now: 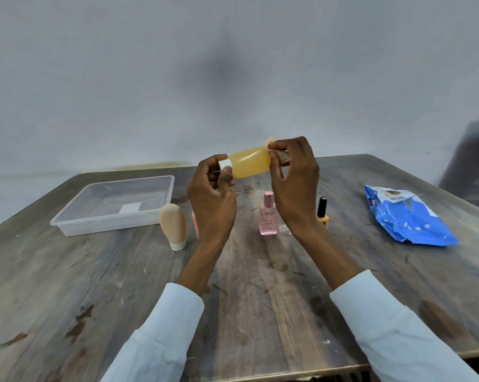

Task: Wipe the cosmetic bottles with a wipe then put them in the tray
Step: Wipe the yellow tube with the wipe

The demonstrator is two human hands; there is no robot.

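Amber bottle [250,166] held level above the bench [260,285], centre of frame, white cap [225,164] pointing left. Left hand [212,197]: fingers curled round the cap end, gripping it. Right hand [295,186]: fingertips pinch the bottle's other end through a small pale scrap, likely the wipe [270,141], only a corner showing. Below the hands, standing on the bench: beige tube [173,226] cap-down, pink perfume bottle [268,216], yellow nail polish [322,216], plus a pink item and a clear one mostly hidden by the wrists. Clear tray [117,205] lies left of centre, holding no bottles. Blue wipe pack [406,217] at right. Judgement: wiping of the first bottle is in hand. Risks: the smooth, possibly damp bottle, held only at its ends, could slip and knock over the upright bottles directly beneath; twisting against the cap grip could loosen the cap.
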